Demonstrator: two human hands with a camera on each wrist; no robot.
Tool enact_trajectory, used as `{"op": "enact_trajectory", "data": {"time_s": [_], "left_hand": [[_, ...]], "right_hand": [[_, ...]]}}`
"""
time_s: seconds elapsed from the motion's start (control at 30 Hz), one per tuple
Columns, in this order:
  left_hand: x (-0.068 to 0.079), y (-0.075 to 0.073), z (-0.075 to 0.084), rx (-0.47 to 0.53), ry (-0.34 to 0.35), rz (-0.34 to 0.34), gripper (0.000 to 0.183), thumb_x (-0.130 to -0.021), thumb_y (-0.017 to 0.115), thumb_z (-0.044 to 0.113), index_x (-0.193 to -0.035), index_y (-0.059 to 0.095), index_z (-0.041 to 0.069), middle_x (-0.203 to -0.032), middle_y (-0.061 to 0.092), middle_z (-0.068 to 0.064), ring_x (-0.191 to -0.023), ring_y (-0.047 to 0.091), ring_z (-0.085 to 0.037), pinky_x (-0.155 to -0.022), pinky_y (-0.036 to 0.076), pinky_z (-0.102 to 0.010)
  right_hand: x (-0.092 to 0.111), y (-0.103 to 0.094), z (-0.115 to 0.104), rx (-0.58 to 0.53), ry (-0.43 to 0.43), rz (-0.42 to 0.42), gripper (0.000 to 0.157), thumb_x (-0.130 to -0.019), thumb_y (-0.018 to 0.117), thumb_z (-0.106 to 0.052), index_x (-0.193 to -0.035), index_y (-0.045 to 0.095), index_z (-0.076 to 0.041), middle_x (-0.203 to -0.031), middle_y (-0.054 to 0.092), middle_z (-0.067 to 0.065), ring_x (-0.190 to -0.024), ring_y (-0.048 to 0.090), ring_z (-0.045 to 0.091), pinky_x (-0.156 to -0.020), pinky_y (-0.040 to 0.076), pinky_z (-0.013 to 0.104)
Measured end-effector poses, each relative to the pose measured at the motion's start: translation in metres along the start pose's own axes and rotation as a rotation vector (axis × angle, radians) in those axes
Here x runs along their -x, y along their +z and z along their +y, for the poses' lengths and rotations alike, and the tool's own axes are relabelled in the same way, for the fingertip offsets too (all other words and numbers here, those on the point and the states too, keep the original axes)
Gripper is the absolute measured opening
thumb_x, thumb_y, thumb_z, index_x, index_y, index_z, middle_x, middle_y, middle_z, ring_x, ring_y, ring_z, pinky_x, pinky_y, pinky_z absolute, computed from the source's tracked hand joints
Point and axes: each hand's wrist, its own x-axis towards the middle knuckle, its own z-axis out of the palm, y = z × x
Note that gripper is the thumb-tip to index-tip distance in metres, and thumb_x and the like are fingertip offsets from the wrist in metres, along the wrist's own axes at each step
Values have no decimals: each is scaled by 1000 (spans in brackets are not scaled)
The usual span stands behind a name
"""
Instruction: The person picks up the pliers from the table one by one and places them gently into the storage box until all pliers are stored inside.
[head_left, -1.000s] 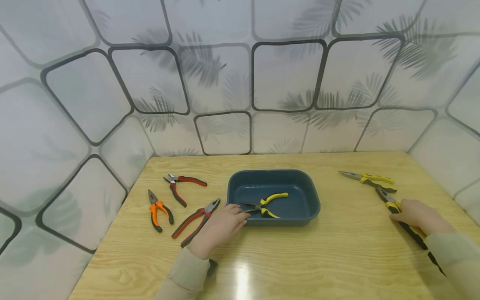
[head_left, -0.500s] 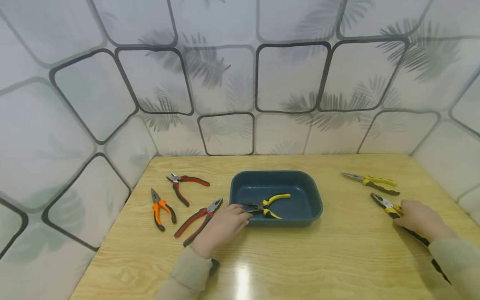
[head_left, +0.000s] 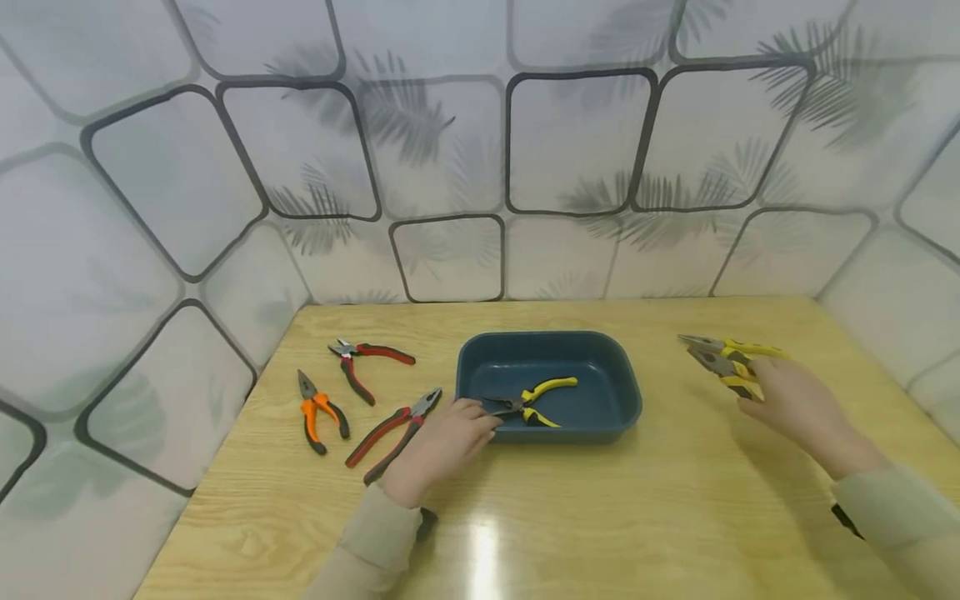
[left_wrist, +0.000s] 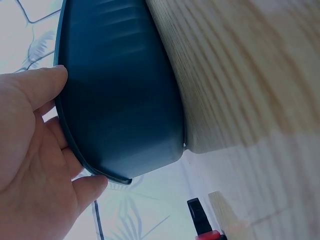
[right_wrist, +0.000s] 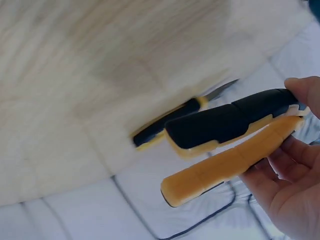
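Note:
My left hand holds the left front corner of a dark blue tray. In the left wrist view its fingers hook over the tray rim, with the thumb against the wall. Yellow-handled pliers lie inside the tray. My right hand grips black-and-yellow pliers by the handles and holds them above the table, nose pointing left. The right wrist view shows these handles spread apart in my fingers.
Yellow needle-nose pliers lie on the wooden table just behind the held pair. Left of the tray lie red-and-black cutters, orange pliers and red combination pliers. Patterned walls enclose the table.
My right hand has picked the black-and-yellow pliers up off the table's right edge and carried them up and to the left. The left hand has stayed on the tray.

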Motion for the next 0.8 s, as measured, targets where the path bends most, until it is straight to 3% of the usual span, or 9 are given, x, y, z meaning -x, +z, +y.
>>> {"op": "enact_trajectory", "data": {"time_s": [0.2,0.43,0.67,0.8], "left_hand": [[1,-1,-1,12,0,-5,22,-90,53,21,-108,64,13,-102,61,-1,-101,51,-19,-91,39,-34],[0,-1,-1,14,-7,-26,23,-90,52,22,-109,63,14,-103,61,-1,-102,50,-19,-92,38,-36],[0,-1,-1,3,-12,-24,22,-90,53,22,-108,63,14,-102,61,-1,-102,51,-19,-92,38,-39],[0,-1,0,7,-4,-17,22,-89,53,21,-107,64,13,-101,61,-1,-101,51,-20,-92,38,-38]], "right_hand": [[-8,-8,-30,1,-86,127,35,-73,68,-14,-94,52,9,-90,55,27,-78,53,39,-62,43,50],[-21,-17,-62,-36,-172,208,41,-72,68,-10,-103,50,10,-97,52,28,-88,48,42,-69,41,52],[-44,-17,-98,-7,-364,387,38,-64,71,-6,-94,52,5,-87,56,20,-80,51,39,-67,42,49],[-57,-15,-117,19,-440,396,39,-63,74,-6,-93,52,6,-86,55,19,-79,52,37,-67,43,47]]}}
